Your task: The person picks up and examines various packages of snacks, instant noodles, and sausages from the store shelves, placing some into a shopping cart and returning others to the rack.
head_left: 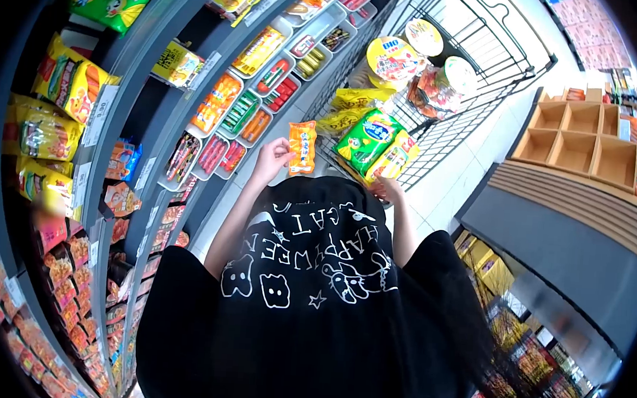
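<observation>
My left hand (pixel 273 160) pinches the edge of a small orange snack packet (pixel 302 148), held upright over the near end of a wire shopping cart (pixel 454 145). At the cart's near right, my right hand (pixel 386 190) is closed at the lower edge of a yellow snack packet (pixel 394 160); some of its fingers are hidden. Beside that packet lies a green snack bag (pixel 369 138). Yellow bags (pixel 353 108) rest farther left in the cart. Behind them stand several round tubs, among them a white-and-yellow one (pixel 394 58).
Shelves with snack bags (pixel 70 82) and price labels (pixel 96 116) run along the left. White trays of small packets (pixel 215 105) line the shelf beside the cart. On the right stands a wooden compartment display (pixel 581 135) above a dark counter (pixel 550 235). Pale floor tiles show between.
</observation>
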Available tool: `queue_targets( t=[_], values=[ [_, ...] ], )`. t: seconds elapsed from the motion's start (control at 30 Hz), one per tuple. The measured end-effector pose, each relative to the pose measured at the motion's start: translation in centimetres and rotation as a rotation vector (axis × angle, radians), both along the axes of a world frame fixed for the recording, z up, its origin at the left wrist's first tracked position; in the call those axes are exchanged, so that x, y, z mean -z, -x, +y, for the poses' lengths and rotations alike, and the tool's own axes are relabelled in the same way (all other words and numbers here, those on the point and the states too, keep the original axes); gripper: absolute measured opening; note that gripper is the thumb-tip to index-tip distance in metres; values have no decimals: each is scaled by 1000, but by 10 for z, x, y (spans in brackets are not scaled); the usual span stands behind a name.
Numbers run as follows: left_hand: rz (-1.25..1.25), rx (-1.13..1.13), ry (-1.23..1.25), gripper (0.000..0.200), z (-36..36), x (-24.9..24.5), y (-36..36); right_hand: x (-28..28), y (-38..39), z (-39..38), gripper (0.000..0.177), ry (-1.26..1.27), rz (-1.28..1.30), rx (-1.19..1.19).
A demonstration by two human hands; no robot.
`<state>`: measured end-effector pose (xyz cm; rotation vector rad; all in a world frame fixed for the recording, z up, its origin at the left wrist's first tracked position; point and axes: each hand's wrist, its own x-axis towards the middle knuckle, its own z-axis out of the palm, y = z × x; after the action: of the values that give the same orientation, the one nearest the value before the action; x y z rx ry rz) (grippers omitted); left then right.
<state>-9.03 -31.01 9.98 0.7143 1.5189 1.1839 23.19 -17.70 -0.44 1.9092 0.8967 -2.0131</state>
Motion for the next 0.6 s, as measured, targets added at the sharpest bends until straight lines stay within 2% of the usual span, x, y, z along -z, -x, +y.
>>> queue_targets(
  t=[0.03,0.07,0.1,0.13,0.17,0.2,0.23,0.27,0.3,0.33,0.4,0.43,0.47,0.53,0.6],
  values=[
    [8,32,2,9,5,-2,-1,-37,17,1,48,-200,-144,-212],
    [-2,42,4,9,8,-3,-4,4,6,1,45,-518,-230,-444],
    [-48,73,4,10,13,-10,-6,-27,24,3,44,-768,-154,-501],
    [-94,103,3,10,18,-19,-9,-53,44,9,42,-722,-137,-508],
    [-156,126,-16,11,23,-25,-13,-61,60,6,38,-776,209,-285],
    [-163,131,-12,11,27,-27,-17,-115,88,3,40,-636,435,-194],
    [-220,180,-4,11,30,-29,-20,-144,108,0,48,-433,624,-93],
    [-275,228,3,11,34,-29,-22,-149,124,-7,55,-451,719,-75],
    [-268,259,-71,10,37,-21,-26,-130,136,-10,55,-635,821,-129],
    [-271,258,-68,10,40,-26,-29,-126,144,-5,51,-825,725,-200],
    [-255,235,17,11,44,-35,-32,-129,141,16,50,-634,706,-204],
    [-221,277,20,18,45,-32,-29,-122,140,21,49,-771,728,-133],
    [-220,263,23,18,42,-31,-26,-116,134,29,49,-890,621,-207],
    [-143,198,35,20,35,-29,-19,-104,111,49,52,-1194,188,-794],
    [-98,120,27,22,23,-15,-5,-88,88,61,50,-909,-40,-1039]
  ],
)
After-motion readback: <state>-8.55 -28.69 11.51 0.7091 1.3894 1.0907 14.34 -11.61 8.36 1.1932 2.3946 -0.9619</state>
